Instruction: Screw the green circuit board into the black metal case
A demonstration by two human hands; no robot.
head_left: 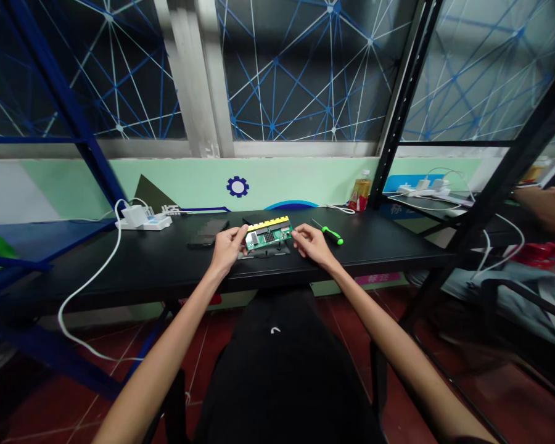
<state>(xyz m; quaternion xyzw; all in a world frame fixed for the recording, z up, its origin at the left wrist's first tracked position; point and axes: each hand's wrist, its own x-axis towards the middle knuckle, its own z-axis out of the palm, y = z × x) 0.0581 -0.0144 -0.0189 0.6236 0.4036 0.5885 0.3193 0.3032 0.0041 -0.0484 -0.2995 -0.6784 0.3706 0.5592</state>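
Observation:
A small green circuit board (269,234) with a yellow strip along its far edge is held a little above the black table (166,262). My left hand (229,245) pinches its left end. My right hand (309,242) pinches its right end. A dark flat part (264,253) lies on the table just under the board. A screwdriver with a green handle (329,232) rests right of my right hand.
A dark phone (209,233) lies left of my left hand. A white power strip (143,219) with a cable sits at the back left, a drink bottle (360,194) at the back right. Black shelf posts (400,117) stand right; another person's arm (543,206) shows at far right.

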